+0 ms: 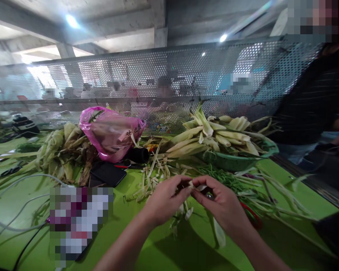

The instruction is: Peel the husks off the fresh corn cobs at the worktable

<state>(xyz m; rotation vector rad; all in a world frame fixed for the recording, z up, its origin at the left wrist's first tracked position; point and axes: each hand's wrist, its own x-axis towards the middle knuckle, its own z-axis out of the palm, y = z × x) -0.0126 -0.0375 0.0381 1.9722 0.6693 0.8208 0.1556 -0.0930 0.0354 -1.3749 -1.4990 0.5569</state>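
Over the green table, my left hand point(168, 197) and my right hand point(222, 203) meet with fingertips nearly touching. Both are closed in a pinch on a small pale strip of corn husk point(198, 186), partly covered by the fingers. Below my right hand hangs or lies a longer pale husk strip point(219, 234); I cannot tell whether it is held. A small shiny metal thing shows by the right fingers, too hidden to name. Torn husk shreds point(151, 184) lie just beyond my left hand. Red curved handle point(252, 215) lies beside my right wrist.
A green basket point(237, 162) heaped with corn husks point(214, 133) stands behind my hands. Left of it are a pink plastic bag point(110, 131), husk bundles point(56, 150), a black flat case point(109, 174) and white cables point(25, 180). A perforated metal panel point(130, 81) rises behind; a person point(313, 94) is at right.
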